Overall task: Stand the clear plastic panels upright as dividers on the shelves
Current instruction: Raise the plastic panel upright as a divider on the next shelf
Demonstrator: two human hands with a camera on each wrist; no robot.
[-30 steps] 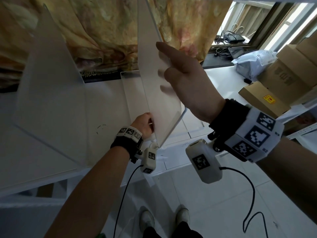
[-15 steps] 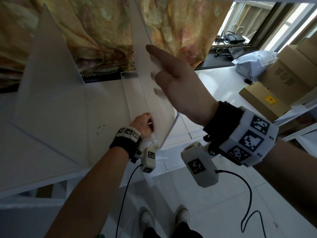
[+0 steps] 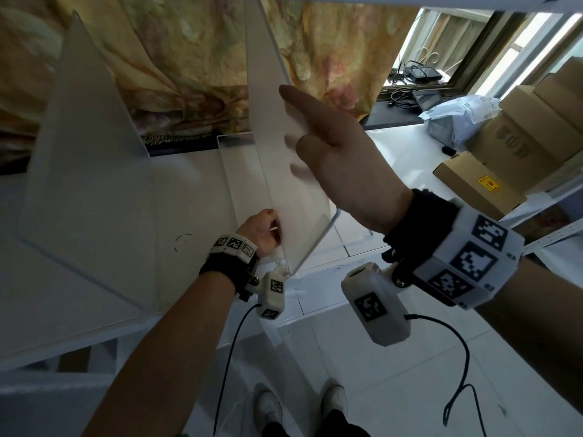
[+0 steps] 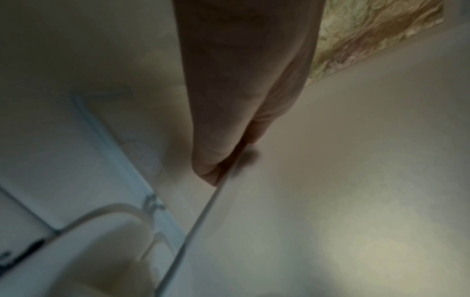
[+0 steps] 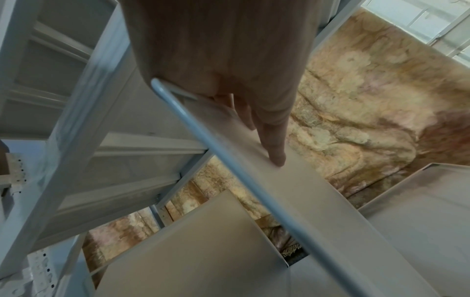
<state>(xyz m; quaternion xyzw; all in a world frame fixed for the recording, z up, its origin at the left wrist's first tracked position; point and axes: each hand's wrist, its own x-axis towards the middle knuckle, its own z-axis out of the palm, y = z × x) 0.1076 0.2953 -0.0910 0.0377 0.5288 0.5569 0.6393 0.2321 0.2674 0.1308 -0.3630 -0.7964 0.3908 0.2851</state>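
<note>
The left hand (image 3: pixel 263 230) pinches the lower corner of a clear panel (image 3: pixel 277 159) above the shelf (image 3: pixel 189 197), while the right hand (image 3: pixel 340 162) grips its near edge. Smooth plastic could slip, probably tipping against the standing divider (image 3: pixel 85 159) alongside.

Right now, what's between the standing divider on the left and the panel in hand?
Head view: only bare white shelf between the standing divider and the held panel; a flat panel's edge lies beside the held one.
</note>
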